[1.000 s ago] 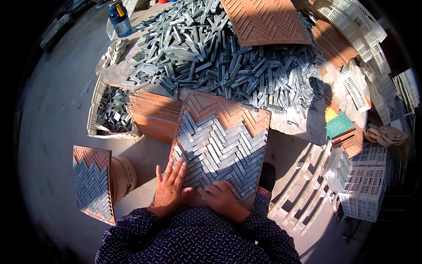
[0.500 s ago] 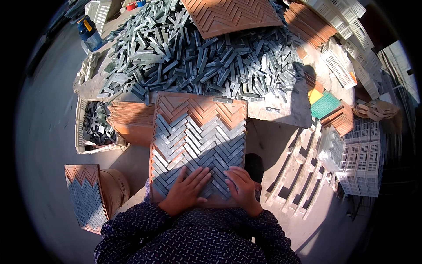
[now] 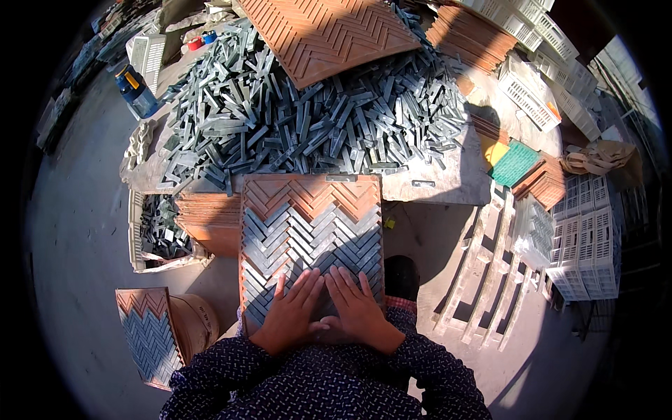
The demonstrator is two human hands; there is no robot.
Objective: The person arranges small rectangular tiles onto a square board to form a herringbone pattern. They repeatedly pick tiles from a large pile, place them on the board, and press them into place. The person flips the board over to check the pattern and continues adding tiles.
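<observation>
Left hand (image 3: 292,315): on tray (image 3: 273,199), fingers straight, slightly parted
Right hand (image 3: 357,309): also on tray, fingers likewise
Pile (image 3: 315,119): beyond tray
Crate (image 3: 134,238): left of tray

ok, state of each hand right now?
Left hand: open, palm down on the grey strips in the terracotta tray, holding nothing.
Right hand: open, palm down on the same strips, holding nothing.

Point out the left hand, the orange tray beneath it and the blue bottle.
Left hand (image 3: 292,312): head view, on the back of the hand.
Orange tray (image 3: 308,199): head view, on its bare upper part.
Blue bottle (image 3: 143,101): head view, on its body.
</observation>
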